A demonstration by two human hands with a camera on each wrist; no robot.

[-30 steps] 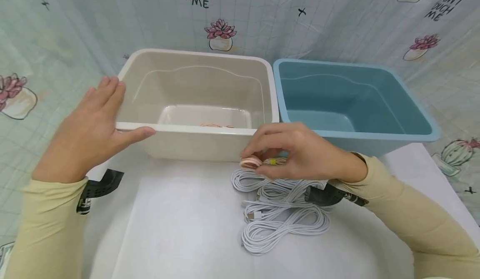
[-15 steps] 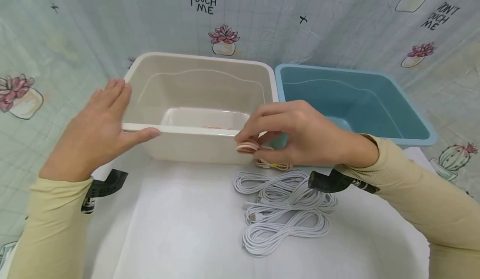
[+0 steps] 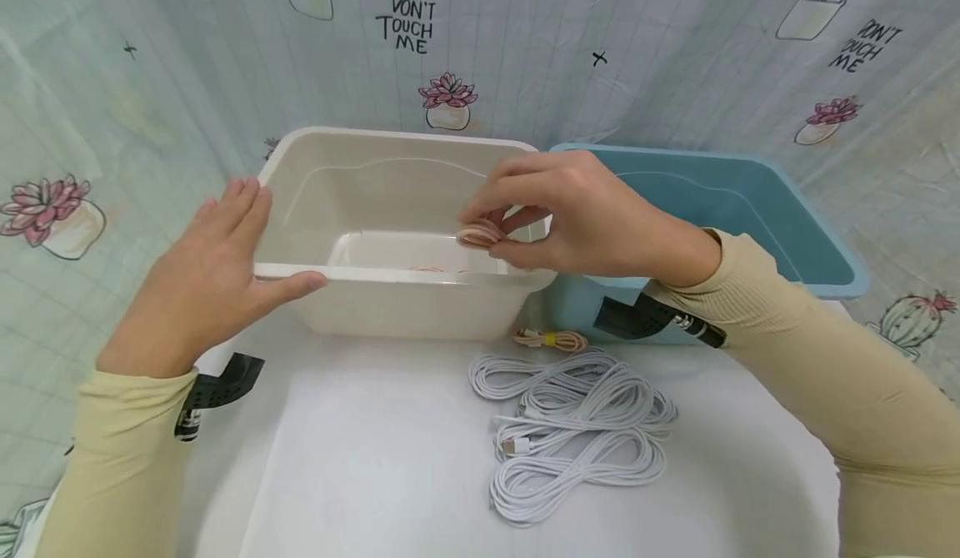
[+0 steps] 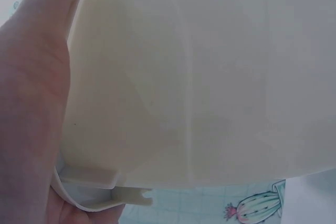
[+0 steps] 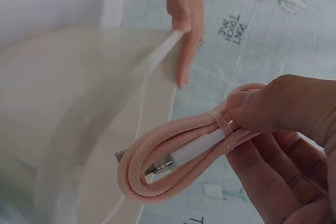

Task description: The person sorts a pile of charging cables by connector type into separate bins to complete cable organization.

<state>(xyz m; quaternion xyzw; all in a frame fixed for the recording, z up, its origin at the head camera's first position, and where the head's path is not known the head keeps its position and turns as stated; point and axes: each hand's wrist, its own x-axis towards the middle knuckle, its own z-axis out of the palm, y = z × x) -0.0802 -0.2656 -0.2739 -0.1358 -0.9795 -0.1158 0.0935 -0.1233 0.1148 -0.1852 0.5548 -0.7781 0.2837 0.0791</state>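
My right hand [image 3: 592, 216] pinches a coiled pink USB cable [image 3: 477, 234] between thumb and fingers, above the right front part of the cream bin [image 3: 405, 301]. In the right wrist view, the cable [image 5: 168, 134] has a clear band round its loops and a white plug with a metal tip. My left hand [image 3: 198, 283] rests on the bin's left front corner, its fingers along the left rim and its thumb over the front rim. Inside the bin, thin orange-pink strands [image 3: 427, 269] show on the floor, mostly hidden by the front wall.
A blue bin [image 3: 843, 259] stands at the right, beside the cream one. In front of the bins, a small beige cable coil [image 3: 573, 341] with a yellow tie lies behind several bundled white cables [image 3: 577, 466] on the white table [image 3: 375, 441]. A printed curtain [image 3: 517, 49] hangs behind.
My right hand has lifted the pink cable from near the white cables, up over the cream bin's front rim. The beige coil is now uncovered. My left hand stays on the rim.
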